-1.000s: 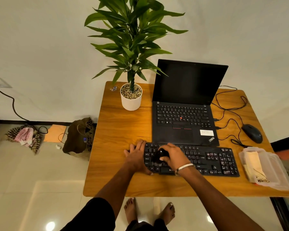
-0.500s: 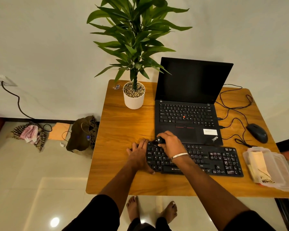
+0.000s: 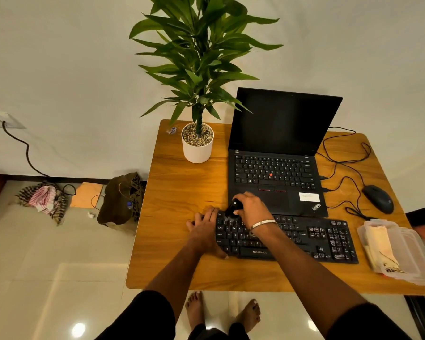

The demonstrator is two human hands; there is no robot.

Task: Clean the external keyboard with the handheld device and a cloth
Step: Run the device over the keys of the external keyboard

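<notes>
The black external keyboard (image 3: 312, 239) lies along the near part of the wooden table (image 3: 182, 192), just in front of the laptop. My right hand (image 3: 252, 208) grips a small black handheld device (image 3: 233, 207) whose lower end touches the keyboard's far left corner. My left hand (image 3: 205, 229) rests flat, fingers straight, on the keyboard's left end and the table beside it. A beige cloth (image 3: 380, 244) lies folded in a clear plastic box (image 3: 407, 256) at the table's right edge.
An open black laptop (image 3: 275, 168) stands behind the keyboard. A potted plant in a white pot (image 3: 198, 146) is at the back left. A black mouse (image 3: 378, 198) with looping cables sits at the right. Bags and cloths lie on the floor to the left.
My right hand has carried the device from the keyboard's middle left to its far left corner and holds there. My left hand stays on the keyboard's left end.
</notes>
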